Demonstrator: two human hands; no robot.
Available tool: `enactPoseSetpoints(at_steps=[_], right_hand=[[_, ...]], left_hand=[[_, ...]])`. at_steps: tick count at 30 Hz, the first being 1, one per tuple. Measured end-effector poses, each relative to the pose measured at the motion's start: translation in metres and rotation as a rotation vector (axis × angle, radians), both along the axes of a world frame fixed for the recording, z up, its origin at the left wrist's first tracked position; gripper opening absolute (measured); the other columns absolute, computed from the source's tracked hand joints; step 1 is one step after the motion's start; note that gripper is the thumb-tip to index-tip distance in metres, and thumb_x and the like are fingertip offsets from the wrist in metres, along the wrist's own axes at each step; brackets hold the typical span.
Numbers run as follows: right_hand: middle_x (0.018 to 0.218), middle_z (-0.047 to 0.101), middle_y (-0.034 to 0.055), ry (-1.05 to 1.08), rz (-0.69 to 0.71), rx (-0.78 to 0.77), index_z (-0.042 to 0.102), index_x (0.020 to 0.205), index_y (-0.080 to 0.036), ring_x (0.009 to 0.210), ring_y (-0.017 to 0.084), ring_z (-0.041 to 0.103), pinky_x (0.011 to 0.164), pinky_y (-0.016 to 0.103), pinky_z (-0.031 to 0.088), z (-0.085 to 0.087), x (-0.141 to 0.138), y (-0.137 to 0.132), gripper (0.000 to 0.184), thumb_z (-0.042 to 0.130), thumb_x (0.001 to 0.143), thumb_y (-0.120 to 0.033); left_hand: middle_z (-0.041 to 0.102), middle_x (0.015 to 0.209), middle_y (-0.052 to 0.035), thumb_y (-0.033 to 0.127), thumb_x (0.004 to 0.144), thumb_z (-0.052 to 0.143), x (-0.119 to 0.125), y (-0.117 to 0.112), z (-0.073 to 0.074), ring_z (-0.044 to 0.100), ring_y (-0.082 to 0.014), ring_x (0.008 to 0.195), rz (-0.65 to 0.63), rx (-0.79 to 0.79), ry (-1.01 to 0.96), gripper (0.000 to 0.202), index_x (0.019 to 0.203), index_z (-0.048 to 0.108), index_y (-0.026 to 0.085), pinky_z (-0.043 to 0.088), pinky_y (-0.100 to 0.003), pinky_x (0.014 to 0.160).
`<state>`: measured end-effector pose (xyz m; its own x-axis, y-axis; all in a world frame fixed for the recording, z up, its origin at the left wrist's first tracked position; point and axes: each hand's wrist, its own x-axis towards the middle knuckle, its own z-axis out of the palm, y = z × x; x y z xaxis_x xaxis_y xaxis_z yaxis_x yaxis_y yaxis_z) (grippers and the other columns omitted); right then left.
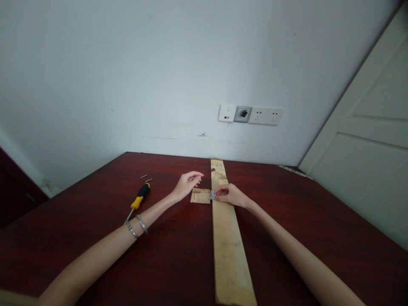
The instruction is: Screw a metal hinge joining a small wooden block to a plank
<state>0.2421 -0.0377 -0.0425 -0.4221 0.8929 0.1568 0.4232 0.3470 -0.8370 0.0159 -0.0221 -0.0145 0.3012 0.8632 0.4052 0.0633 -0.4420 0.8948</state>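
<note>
A small silver metal hinge (213, 194) lies where a short wooden block (200, 196) meets the left edge of a long wooden board (228, 242). The thumb and fingers of my right hand (233, 196) pinch at the hinge, with the hand resting over the board. Just above and left of the short block hovers my left hand (188, 184). Its fingers are loosely bent and apart from the thumb, and I see nothing in them. Two metal bracelets circle the left forearm.
Left of my left hand lies a yellow and black screwdriver (140, 196), its shaft partly behind my forearm. Two small screws (148, 180) rest beyond it on the dark red table (178, 250). Behind the table is a wall with sockets (266, 116); a white door (369, 127) stands right.
</note>
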Motion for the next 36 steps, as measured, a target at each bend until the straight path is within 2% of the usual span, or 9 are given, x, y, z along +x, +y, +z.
enactPoseSetpoints(at_steps=[5, 10, 12, 14, 17, 20, 25, 31, 36], right_hand=[[0.07, 0.067, 0.0017, -0.008, -0.012, 0.0, 0.071, 0.081, -0.015, 0.064, 0.013, 0.058, 0.063, 0.027, 0.047, 0.001, 0.002, 0.002, 0.019, 0.067, 0.068, -0.03], [0.072, 0.067, 0.002, 0.002, 0.031, -0.024, 0.07, 0.082, -0.015, 0.066, 0.014, 0.058, 0.065, 0.028, 0.047, 0.001, 0.005, 0.004, 0.019, 0.066, 0.069, -0.027], [0.071, 0.066, 0.0018, -0.003, 0.03, -0.025, 0.07, 0.083, -0.015, 0.066, 0.015, 0.058, 0.066, 0.029, 0.047, 0.002, 0.006, 0.003, 0.019, 0.065, 0.068, -0.026], [0.072, 0.066, 0.0019, -0.014, 0.018, -0.025, 0.07, 0.083, -0.014, 0.067, 0.015, 0.058, 0.066, 0.029, 0.047, 0.003, 0.006, 0.003, 0.019, 0.065, 0.068, -0.025], [0.073, 0.066, 0.0025, -0.029, -0.003, -0.025, 0.07, 0.082, -0.014, 0.069, 0.016, 0.059, 0.068, 0.029, 0.047, 0.005, 0.007, 0.003, 0.019, 0.064, 0.068, -0.024], [0.076, 0.067, 0.0036, -0.057, -0.011, -0.014, 0.07, 0.083, -0.014, 0.072, 0.017, 0.06, 0.07, 0.029, 0.047, 0.006, 0.008, 0.005, 0.02, 0.062, 0.069, -0.025], [0.08, 0.069, 0.0057, -0.073, -0.007, -0.002, 0.07, 0.084, -0.012, 0.074, 0.018, 0.061, 0.072, 0.03, 0.047, 0.009, 0.011, 0.005, 0.022, 0.059, 0.07, -0.025], [0.081, 0.07, 0.0064, -0.065, -0.008, 0.012, 0.07, 0.084, -0.012, 0.075, 0.019, 0.062, 0.071, 0.03, 0.047, 0.01, 0.01, 0.003, 0.022, 0.059, 0.07, -0.025], [0.079, 0.07, 0.0056, -0.065, -0.022, 0.041, 0.071, 0.083, -0.013, 0.073, 0.019, 0.061, 0.07, 0.03, 0.047, 0.014, 0.009, 0.0, 0.022, 0.057, 0.071, -0.025]], left_hand=[[0.065, 0.082, -0.006, 0.033, 0.076, 0.059, -0.022, 0.011, 0.017, 0.06, -0.0157, 0.073, 0.026, 0.051, 0.097, 0.027, 0.093, 0.066, 0.014, 0.048, -0.025, 0.06], [0.066, 0.083, -0.0064, 0.029, 0.073, 0.057, -0.086, 0.055, 0.03, 0.06, -0.0174, 0.076, 0.214, 0.156, 0.378, 0.027, 0.093, 0.066, 0.014, 0.048, -0.027, 0.066], [0.066, 0.087, -0.0069, 0.025, 0.07, 0.058, -0.119, 0.076, 0.031, 0.061, -0.018, 0.08, 0.335, 0.166, 0.589, 0.025, 0.091, 0.066, 0.014, 0.047, -0.026, 0.071], [0.067, 0.087, -0.0055, 0.023, 0.068, 0.058, -0.152, 0.091, 0.028, 0.061, -0.0174, 0.08, 0.463, 0.106, 0.887, 0.021, 0.086, 0.067, 0.016, 0.045, -0.023, 0.07], [0.066, 0.075, -0.0043, 0.018, 0.062, 0.06, -0.193, 0.101, 0.022, 0.061, -0.0184, 0.074, 0.538, 0.014, 1.039, 0.011, 0.072, 0.064, 0.015, 0.042, -0.023, 0.065], [0.065, 0.071, -0.0034, 0.018, 0.058, 0.062, -0.218, 0.1, 0.013, 0.06, -0.0182, 0.07, 0.578, -0.08, 1.152, 0.008, 0.066, 0.061, 0.015, 0.04, -0.022, 0.06], [0.067, 0.079, -0.0063, 0.022, 0.064, 0.061, -0.228, 0.093, 0.003, 0.06, -0.0193, 0.074, 0.555, -0.157, 1.298, 0.008, 0.069, 0.062, 0.016, 0.039, -0.022, 0.058], [0.067, 0.089, -0.0073, 0.021, 0.07, 0.057, -0.219, 0.087, 0.007, 0.06, -0.0198, 0.081, 0.521, -0.121, 1.385, 0.01, 0.074, 0.064, 0.017, 0.04, -0.023, 0.063], [0.067, 0.086, -0.0091, 0.021, 0.068, 0.059, -0.214, 0.086, 0.003, 0.06, -0.0212, 0.081, 0.533, -0.085, 1.387, 0.007, 0.069, 0.063, 0.016, 0.04, -0.023, 0.062]])
